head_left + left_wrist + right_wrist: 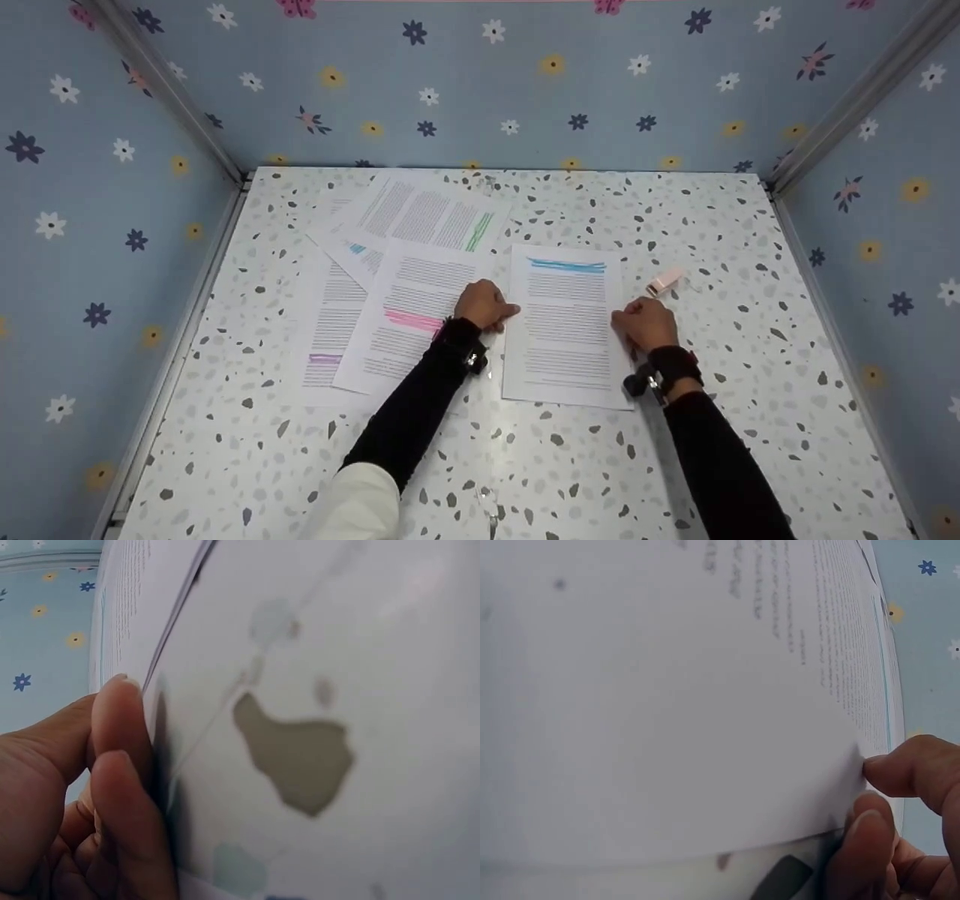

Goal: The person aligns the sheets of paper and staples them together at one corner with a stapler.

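Note:
A printed sheet of paper [566, 330] with blue marker strokes across its top lies between both hands. In the left wrist view, layered paper edges [176, 619] show beneath its printed side. My left hand [484, 304] is at the left edge, thumb and fingertips bent together right at the paper. From the other side, my right hand [646, 324] pinches the right edge. The right wrist view shows that thumb [896, 765] on the printed face and the other fingers low at the edge, the sheet bowing slightly.
Several overlapping printed sheets spread on the left: one with pink strokes [427, 281], one with green strokes [427, 214], one with purple strokes [341, 315]. A small pale pink object [665, 282] lies beyond my right hand. Flowered panels [495, 82] border the speckled table [720, 225].

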Motion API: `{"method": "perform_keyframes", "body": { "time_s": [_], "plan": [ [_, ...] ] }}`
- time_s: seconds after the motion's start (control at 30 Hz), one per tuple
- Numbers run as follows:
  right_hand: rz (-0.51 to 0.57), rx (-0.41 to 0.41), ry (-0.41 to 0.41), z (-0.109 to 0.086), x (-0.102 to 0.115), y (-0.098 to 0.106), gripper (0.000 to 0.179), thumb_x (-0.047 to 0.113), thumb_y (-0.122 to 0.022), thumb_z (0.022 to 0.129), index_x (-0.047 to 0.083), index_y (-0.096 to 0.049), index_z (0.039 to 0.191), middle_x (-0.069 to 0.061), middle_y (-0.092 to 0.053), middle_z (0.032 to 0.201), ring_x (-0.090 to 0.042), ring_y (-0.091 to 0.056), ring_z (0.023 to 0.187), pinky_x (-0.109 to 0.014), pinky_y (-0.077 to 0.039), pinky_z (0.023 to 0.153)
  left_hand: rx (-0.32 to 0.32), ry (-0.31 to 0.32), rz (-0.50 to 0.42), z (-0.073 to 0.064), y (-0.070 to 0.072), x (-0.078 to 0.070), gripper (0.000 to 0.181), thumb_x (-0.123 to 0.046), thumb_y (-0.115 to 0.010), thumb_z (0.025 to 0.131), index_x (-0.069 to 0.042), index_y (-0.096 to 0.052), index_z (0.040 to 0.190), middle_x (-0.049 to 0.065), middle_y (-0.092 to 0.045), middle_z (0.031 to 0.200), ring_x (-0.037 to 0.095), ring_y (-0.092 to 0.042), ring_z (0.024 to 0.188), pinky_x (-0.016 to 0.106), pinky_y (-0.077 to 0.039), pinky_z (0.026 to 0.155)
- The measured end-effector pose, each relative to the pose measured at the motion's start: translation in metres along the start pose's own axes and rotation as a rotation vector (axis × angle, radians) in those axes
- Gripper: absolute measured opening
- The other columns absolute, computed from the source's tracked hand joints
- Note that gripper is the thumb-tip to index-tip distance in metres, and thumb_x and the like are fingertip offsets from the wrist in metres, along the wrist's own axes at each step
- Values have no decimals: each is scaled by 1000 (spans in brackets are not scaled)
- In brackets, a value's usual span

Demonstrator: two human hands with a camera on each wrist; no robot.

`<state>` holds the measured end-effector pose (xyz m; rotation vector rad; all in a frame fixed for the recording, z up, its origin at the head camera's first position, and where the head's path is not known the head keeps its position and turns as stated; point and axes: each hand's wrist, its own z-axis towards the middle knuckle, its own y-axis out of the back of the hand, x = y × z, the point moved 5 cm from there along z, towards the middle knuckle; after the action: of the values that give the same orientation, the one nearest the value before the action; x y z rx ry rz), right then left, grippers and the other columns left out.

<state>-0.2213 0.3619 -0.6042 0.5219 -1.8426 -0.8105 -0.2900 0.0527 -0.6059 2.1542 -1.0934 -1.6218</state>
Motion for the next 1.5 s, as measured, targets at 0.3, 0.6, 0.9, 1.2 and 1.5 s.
{"method": "perform_keyframes", "body": {
  "time_s": [0.3,0.6,0.9,1.2,1.5],
  "plan": [
    [12,10,-18,0,-2,1,24,28,-70,86,6,-65,91,-8,-64,76,-18,-58,55,-30,-46,49,-4,-9,-20,-3,2,-3,32,-24,-83,88,-9,-63,68,6,-65,53,14,-63,44,22,-40,40],
    [22,25,-23,3,1,1,23,27,-70,87,6,-65,90,-6,-64,72,-19,-58,53,-30,-45,48,-5,-10,9,-1,5,-1,32,-27,-83,88,-10,-64,68,5,-66,54,13,-63,44,22,-39,41],
    [36,2,-12,1,4,1,24,27,-69,88,4,-64,92,-7,-64,73,-18,-58,50,-30,-46,46,-45,-143,-71,-8,16,-2,30,-26,-74,96,-8,-64,75,3,-65,57,15,-63,48,22,-45,45],
    [276,64,-98,-13,-13,10,41,39,-59,101,-1,-61,111,-6,-68,75,-18,-67,59,-33,-56,54,-22,-405,370,-48,76,21,40,-27,-80,91,-6,-69,123,14,-65,127,29,-58,121,42,-44,104],
    [237,44,2,-43,16,14,39,32,-58,104,-3,-65,119,-13,-68,90,-20,-65,77,-33,-56,72,126,-292,533,-67,85,77,98,-45,-87,79,-20,-36,159,17,-14,167,42,-2,153,67,-1,117]
  ]
}}
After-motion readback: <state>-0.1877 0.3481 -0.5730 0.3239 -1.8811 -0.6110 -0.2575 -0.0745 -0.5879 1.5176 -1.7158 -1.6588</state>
